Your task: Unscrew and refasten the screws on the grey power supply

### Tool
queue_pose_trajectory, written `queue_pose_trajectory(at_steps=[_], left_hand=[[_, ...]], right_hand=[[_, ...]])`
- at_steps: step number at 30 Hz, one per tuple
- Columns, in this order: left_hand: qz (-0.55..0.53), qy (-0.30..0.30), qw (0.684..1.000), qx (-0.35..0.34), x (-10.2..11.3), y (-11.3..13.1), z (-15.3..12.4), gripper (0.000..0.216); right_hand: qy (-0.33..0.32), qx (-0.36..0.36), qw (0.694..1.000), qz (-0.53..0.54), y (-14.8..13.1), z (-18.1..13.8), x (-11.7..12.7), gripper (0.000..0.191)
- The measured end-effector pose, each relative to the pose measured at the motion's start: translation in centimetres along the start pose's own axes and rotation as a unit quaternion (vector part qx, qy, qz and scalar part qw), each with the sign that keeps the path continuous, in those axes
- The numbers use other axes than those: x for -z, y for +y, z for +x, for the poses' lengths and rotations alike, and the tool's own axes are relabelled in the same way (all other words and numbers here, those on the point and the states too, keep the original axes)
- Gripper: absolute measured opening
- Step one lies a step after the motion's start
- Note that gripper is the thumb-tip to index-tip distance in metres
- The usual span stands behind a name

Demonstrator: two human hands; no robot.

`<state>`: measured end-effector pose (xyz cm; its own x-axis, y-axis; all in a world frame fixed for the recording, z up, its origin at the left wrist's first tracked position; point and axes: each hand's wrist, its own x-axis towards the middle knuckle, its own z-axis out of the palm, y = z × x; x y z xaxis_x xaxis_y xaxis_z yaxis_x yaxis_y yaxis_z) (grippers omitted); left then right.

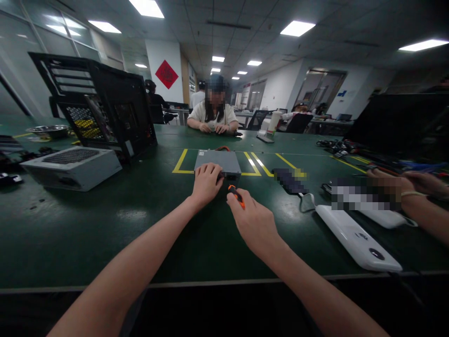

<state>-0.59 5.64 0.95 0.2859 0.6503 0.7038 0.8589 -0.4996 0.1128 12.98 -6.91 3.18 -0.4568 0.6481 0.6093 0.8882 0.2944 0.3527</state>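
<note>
A grey computer power supply lies on the green table straight in front of me, with reddish cables at its far side. My left hand is over its near left edge, fingers bent and gripping the box. In my right hand is a screwdriver with an orange and black handle, pointed at the near right side of the power supply. The fingers are closed round the handle. The screwdriver's tip is too small and dark to make out.
To the left stand a black computer case, a second power supply and a metal bowl. On the right lie a phone, a white power bank and another person's hands. A person sits opposite.
</note>
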Motion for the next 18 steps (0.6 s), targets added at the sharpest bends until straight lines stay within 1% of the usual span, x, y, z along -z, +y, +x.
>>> queue_pose_trajectory(at_steps=[2, 4, 6, 8, 9, 10, 12, 14, 16, 18], left_hand=[[0.001, 0.0, 1.0, -0.001, 0.02, 0.01, -0.01, 0.023], [0.005, 0.001, 1.0, -0.002, 0.04, 0.02, -0.02, 0.023], [0.008, 0.003, 1.0, -0.002, 0.05, 0.03, -0.01, 0.022], [0.006, 0.005, 1.0, -0.002, 0.06, 0.02, -0.01, 0.022], [0.003, 0.004, 1.0, -0.002, 0.07, 0.02, -0.01, 0.022], [0.0, 0.002, 1.0, -0.001, 0.08, 0.01, 0.0, 0.022], [-0.004, 0.001, 1.0, 0.0, 0.07, -0.01, 0.0, 0.022], [-0.004, 0.002, 1.0, 0.001, 0.06, -0.03, 0.01, 0.022], [-0.003, 0.003, 1.0, 0.0, 0.04, -0.03, 0.02, 0.022], [-0.003, 0.0, 1.0, 0.001, 0.05, -0.02, 0.05, 0.023]], right_hand=[[-0.005, -0.03, 1.0, 0.005, 0.11, 0.0, -0.03, 0.02], [-0.01, -0.033, 0.999, 0.014, -0.02, -0.1, -0.05, 0.022], [-0.012, -0.005, 1.0, 0.017, -0.26, -0.18, -0.03, 0.024], [-0.008, 0.032, 0.999, 0.013, -0.35, -0.12, 0.02, 0.029], [-0.007, 0.036, 0.999, 0.011, -0.31, -0.03, 0.05, 0.03], [-0.005, 0.027, 1.0, 0.009, -0.23, 0.09, 0.09, 0.028], [-0.005, -0.016, 1.0, 0.007, -0.03, 0.31, 0.15, 0.021], [-0.013, -0.044, 0.999, 0.018, 0.01, 0.38, 0.18, 0.02], [-0.021, -0.03, 0.999, 0.036, -0.15, 0.29, 0.16, 0.02], [-0.027, 0.007, 0.998, 0.048, -0.33, 0.15, 0.13, 0.025]])
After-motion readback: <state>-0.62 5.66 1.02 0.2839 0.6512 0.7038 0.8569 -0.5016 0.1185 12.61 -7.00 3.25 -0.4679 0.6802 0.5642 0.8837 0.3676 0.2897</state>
